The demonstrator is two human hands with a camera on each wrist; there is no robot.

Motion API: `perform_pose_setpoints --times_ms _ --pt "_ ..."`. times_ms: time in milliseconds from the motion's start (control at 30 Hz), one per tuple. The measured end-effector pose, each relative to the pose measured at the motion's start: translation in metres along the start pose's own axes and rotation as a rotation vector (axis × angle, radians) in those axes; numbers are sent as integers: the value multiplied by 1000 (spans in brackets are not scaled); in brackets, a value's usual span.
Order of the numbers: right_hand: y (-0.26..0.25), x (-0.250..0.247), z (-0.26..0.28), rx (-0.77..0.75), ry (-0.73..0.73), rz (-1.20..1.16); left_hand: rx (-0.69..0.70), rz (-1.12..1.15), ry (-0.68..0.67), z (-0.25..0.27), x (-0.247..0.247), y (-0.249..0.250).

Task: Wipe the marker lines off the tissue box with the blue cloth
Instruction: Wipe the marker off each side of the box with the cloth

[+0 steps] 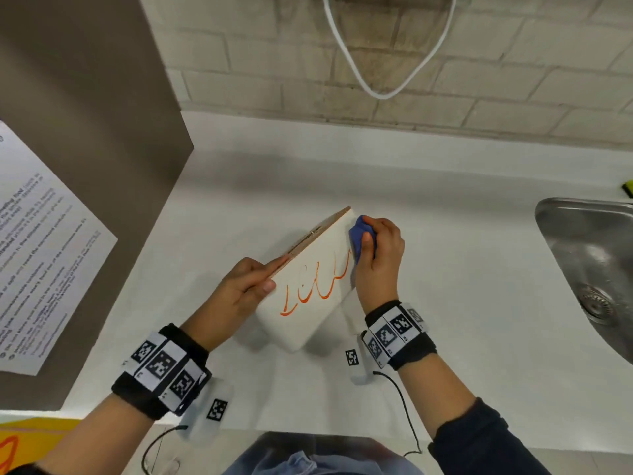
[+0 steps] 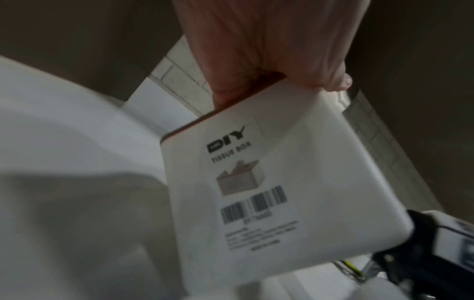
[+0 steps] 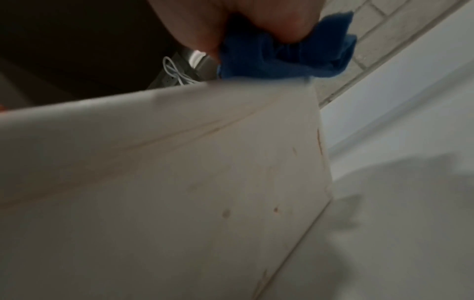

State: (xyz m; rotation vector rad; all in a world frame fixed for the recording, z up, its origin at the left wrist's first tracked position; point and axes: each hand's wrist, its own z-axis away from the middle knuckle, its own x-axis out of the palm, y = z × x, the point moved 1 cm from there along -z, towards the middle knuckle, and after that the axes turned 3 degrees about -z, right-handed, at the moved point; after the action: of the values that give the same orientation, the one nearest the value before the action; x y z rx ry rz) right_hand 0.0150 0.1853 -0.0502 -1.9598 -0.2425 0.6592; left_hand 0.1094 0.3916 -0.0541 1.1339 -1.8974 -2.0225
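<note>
Your left hand (image 1: 245,286) grips the tilted tissue box (image 1: 308,286), your right hand (image 1: 378,258) clutches the blue cloth (image 1: 358,236) at its far corner: wiping just begun, so next sweep down across the orange marker lines (image 1: 318,286).

White tissue box (image 1: 310,296), tilted on the white surface (image 1: 428,207): my left hand (image 1: 245,286) grips its near-left edge. Orange marker lines (image 1: 317,289) loop across its upper face. Blue cloth (image 1: 359,240), bunched in my right hand (image 1: 380,258), pressed against the box's far-right end. Steel sink (image 1: 582,255) at right.
</note>
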Motion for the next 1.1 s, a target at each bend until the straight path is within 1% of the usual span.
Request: perform_pose_setpoints --times_ms 100,167,233,333,467,600,767,933,1100 --pt "-3 5 2 66 -6 -36 20 7 13 4 10 0" --pt "-8 9 6 66 -7 -70 13 0 17 5 13 1" --pt "-11 15 12 33 -26 -81 8 -7 29 6 14 1" --pt "-16 22 25 -62 -66 -93 9 -9 50 6 15 2" --pt "-25 24 40 -152 -111 -132 44 -59 74 7 17 2" --pt "-37 18 54 -295 -262 -161 47 -124 67 8 19 3" --pt "-24 15 68 -352 -363 -159 30 -105 67 8 22 5" --pt "-22 10 71 -487 -537 -177 53 -87 79 9 19 1" --pt "-18 3 64 -592 -741 -134 38 -89 99 7 17 -2"
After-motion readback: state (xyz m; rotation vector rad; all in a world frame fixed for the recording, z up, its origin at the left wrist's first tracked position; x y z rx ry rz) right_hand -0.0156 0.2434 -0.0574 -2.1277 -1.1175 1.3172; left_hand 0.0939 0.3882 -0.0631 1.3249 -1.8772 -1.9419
